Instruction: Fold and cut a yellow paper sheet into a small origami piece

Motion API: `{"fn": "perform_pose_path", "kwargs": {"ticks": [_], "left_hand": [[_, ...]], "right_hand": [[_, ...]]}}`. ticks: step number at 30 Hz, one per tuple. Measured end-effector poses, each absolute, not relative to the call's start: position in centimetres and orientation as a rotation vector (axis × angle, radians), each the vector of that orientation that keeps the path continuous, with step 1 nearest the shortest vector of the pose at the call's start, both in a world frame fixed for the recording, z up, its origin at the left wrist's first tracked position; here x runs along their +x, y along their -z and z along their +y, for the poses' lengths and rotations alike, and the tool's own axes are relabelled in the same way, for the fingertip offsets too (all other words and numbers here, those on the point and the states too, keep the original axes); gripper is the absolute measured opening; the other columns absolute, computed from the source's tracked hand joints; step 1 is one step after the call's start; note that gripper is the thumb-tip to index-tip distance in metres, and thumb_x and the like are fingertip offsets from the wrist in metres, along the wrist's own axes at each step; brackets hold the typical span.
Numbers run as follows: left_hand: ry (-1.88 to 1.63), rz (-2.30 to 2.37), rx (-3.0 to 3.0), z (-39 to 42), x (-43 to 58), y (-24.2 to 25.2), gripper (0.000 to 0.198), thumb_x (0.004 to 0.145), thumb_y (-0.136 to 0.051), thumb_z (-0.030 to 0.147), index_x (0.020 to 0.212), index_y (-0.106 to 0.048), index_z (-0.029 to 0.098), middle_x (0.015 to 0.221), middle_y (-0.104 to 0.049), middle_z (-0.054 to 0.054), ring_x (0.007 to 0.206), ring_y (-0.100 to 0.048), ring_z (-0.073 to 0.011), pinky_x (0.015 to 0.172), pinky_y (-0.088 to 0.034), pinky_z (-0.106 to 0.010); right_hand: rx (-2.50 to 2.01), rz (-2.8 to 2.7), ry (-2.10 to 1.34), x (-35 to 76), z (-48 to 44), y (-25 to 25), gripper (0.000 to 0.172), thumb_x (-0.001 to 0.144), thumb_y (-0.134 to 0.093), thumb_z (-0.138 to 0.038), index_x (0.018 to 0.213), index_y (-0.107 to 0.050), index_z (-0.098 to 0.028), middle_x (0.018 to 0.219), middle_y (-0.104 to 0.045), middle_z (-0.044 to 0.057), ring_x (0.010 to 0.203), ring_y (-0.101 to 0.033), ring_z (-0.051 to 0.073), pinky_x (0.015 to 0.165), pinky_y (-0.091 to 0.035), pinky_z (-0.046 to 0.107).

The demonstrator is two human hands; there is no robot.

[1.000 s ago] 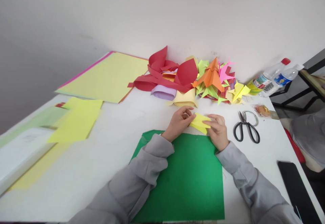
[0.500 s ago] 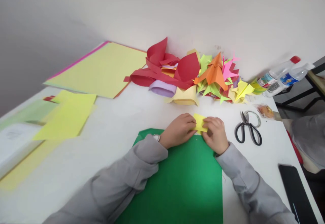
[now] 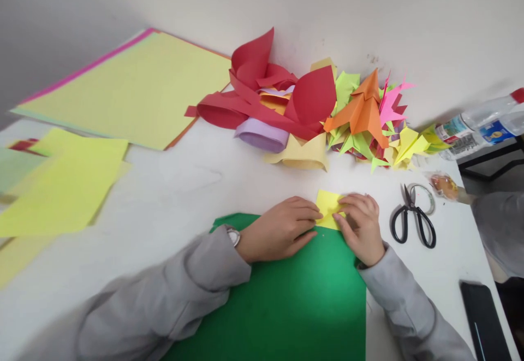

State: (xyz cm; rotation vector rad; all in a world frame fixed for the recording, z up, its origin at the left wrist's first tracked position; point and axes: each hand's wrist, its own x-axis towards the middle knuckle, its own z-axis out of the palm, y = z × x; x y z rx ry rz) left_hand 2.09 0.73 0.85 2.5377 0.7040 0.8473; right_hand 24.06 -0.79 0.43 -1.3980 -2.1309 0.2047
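Observation:
A small yellow paper (image 3: 328, 208) lies at the top edge of the green sheet (image 3: 295, 301), between my two hands. My left hand (image 3: 282, 227), with a watch at the wrist, has its fingertips on the paper's left edge, the fingers close together and pointing right. On the other side, my right hand (image 3: 361, 224) grips the paper's right edge between thumb and curled fingers. Part of that edge is hidden behind the fingers.
Black-handled scissors (image 3: 413, 216) and a tape roll (image 3: 423, 198) lie to the right, a black phone (image 3: 485, 320) nearer. Behind are red paper shapes (image 3: 309, 101), folded paper pieces (image 3: 364, 110) and bottles (image 3: 475, 126). Yellow sheets (image 3: 77, 181) lie left. A person's sleeve (image 3: 503, 230) shows at right.
The yellow paper shows larger and more opened out, and my hands have moved slightly apart. The view has shifted closer.

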Motion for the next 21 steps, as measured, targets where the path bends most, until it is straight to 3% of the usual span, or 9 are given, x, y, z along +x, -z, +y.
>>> {"fn": "perform_pose_path", "kwargs": {"ticks": [4, 16, 21], "left_hand": [[-0.816, 0.705, 2.607, 0.83, 1.41, -0.90, 0.017, 0.086, -0.053, 0.019, 0.085, -0.069, 0.015, 0.106, -0.069, -0.011, 0.107, -0.059, -0.0247, 0.096, -0.046, -0.042], [-0.721, 0.652, 2.648, 0.10, 1.62, -0.71, 0.029, 0.086, -0.051, 0.020, 0.111, -0.062, 0.013, 0.110, -0.068, -0.011, 0.111, -0.057, -0.0243, 0.102, -0.042, -0.041], [-0.690, 0.606, 2.683, 0.09, 1.59, -0.66, 0.024, 0.086, -0.051, 0.021, 0.105, -0.065, 0.014, 0.112, -0.067, -0.013, 0.113, -0.057, -0.0249, 0.104, -0.041, -0.043]], "right_hand": [[-1.429, -2.100, -0.223, 23.82, -0.58, -0.24, 0.011, 0.087, -0.058, -0.029, 0.077, -0.060, -0.023, 0.094, -0.069, 0.004, 0.099, -0.058, 0.024, 0.096, -0.031, 0.046], [-1.581, -2.059, -0.131, 23.51, -0.80, 0.07, 0.015, 0.089, -0.054, -0.030, 0.078, -0.055, -0.021, 0.097, -0.062, 0.008, 0.096, -0.055, 0.024, 0.093, -0.033, 0.046], [-1.550, -2.044, -0.214, 24.23, -0.66, 0.06, 0.014, 0.086, -0.059, -0.032, 0.077, -0.058, -0.022, 0.097, -0.062, 0.008, 0.098, -0.056, 0.025, 0.091, -0.036, 0.045]]}}
